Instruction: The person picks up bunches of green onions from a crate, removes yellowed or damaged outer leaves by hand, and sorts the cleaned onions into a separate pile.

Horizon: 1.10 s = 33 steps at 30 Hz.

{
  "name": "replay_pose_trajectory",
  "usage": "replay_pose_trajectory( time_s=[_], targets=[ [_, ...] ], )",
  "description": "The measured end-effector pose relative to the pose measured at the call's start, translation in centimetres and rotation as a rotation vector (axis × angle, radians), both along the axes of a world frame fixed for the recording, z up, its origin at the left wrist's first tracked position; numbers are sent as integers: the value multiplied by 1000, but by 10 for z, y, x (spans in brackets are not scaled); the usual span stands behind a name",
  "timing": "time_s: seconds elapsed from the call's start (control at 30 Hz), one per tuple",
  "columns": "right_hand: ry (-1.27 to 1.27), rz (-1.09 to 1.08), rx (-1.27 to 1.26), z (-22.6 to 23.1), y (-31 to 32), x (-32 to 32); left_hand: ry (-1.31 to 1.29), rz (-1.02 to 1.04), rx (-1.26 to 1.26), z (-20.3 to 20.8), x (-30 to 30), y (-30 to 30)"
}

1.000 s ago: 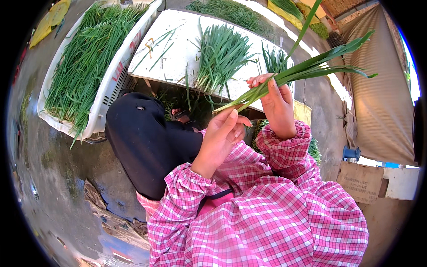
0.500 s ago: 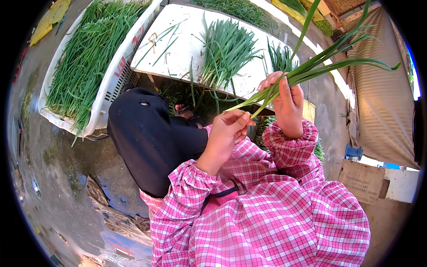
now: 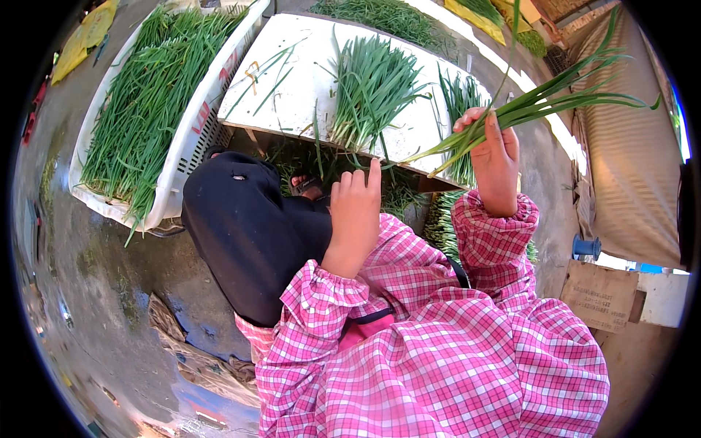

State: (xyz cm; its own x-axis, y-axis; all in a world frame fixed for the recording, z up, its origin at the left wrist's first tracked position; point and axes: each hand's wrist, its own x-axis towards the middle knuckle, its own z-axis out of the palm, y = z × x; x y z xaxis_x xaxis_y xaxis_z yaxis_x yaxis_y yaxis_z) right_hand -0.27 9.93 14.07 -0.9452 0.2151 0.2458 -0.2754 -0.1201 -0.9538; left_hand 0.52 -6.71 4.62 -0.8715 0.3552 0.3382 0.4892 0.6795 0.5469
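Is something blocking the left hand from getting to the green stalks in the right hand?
Nothing visible stands between the left hand and the green stalks: there's just an open gap by their pale ends. The white board shows behind that gap, so it probably isn't in the way.

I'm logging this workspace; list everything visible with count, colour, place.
Held bunch: one, green, right hand
Table: one, white, upper centre
Table bunches: two, green, on table
Loose stalks: several, green, table's left
Band: one, orange, table's left
Crate: one, white, upper left
Crate greens: one heap, green, inside
Far greens: one pile, green, beyond table
Lower greens: one stack, green, beside right sleeve
Sheets: at least two, yellow, upper corners
Cloth: one, brown, lower left
Covering: one, tan, right
Cylinder: one, blue, right
Cardboard: one, brown, right
Trousers: one pair, black, centre-left
Checked sleeves: two, pink-white, lower centre
Left hand: one, centre
Right hand: one, centre-right
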Motion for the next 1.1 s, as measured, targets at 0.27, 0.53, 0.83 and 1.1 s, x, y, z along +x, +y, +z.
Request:
replay_pose_trajectory(
  time_s=[0.27, 0.53, 0.83, 1.1],
  targets=[
    [-152, 207, 175, -14, -11, 0, -565, -179, 336, -4, -16, -4],
    [-147, 177, -58, -19, -16, -3, -347, -84, 95, -23, -12, 2],
    [-140, 163, 60, -13, -22, -4, -228, 69, 20, -21, -23, -9],
    [-187, 192, -13, -12, -27, -3, 1, 63, -61, -33, -14, -6]
  ],
)
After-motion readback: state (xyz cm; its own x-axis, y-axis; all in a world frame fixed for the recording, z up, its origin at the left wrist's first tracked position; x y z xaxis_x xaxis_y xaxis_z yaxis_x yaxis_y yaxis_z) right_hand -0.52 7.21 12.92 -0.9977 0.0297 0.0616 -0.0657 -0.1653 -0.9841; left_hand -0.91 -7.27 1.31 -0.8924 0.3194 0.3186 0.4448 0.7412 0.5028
